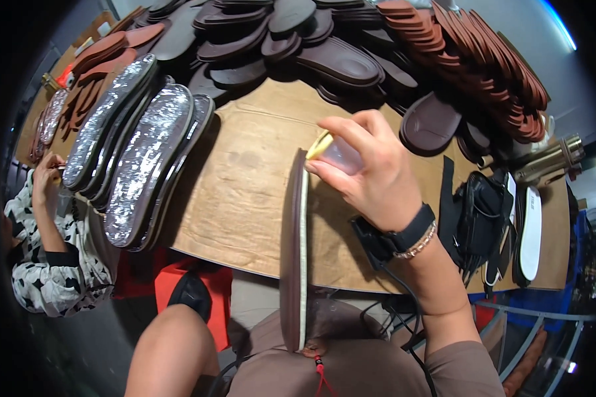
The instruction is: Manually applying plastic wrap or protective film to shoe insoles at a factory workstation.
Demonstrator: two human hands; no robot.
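A brown shoe sole (293, 258) with a pale strip (304, 245) along one side stands edge-on, upright before me. At its lower end only a bit of my left hand (315, 347) shows, gripping the sole, with most fingers hidden. A red cord hangs just below. My right hand (377, 165) is closed in a pinch at the sole's upper end. Between thumb and fingers it holds a small translucent piece with a yellow edge (320, 144), which touches or nearly touches the sole's tip. The exact kind of that piece is unclear. A black band and a bead bracelet circle the wrist.
Shiny wrapped soles (153, 152) stack at left on the brown-covered table (245, 172). Dark soles (341, 63) heap at the back, reddish-brown ones (470, 59) at right. A black bag (480, 215) and white sole (530, 231) lie right. Another person's hand (45, 182) works at far left.
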